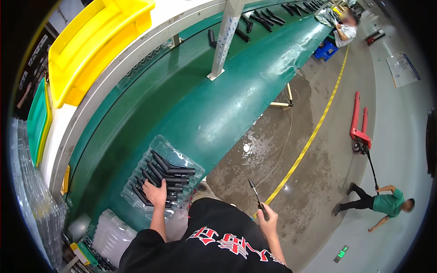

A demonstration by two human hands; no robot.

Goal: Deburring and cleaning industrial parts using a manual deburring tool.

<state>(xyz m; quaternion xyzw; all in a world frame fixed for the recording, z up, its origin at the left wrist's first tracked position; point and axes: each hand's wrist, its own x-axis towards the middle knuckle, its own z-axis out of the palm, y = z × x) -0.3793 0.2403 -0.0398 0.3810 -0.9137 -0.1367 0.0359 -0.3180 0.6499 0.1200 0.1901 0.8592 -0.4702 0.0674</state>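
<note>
On the green bench at lower left lies a clear plastic tray [184, 157] with several black bent tubes [175, 170] side by side. My left hand [155, 192] is over the near part of the tray, its thumb and fingers curled about one of the tubes; the fingertips are partly hidden. Away from the bench, over the floor, my right hand [268, 219] is closed around a slim stick-like tool [255, 190] with dark ends and a paler shaft. The tool points up and slightly left. Its exact kind is unclear.
Stacked clear trays [111, 234] are beside the bench's near end. A metal post [223, 45] rises from the bench; a yellow bin [91, 50] is on the shelf. More black tubes lie far along. A seated person [344, 32] and one pulling a red pallet jack [359, 132] are rightward.
</note>
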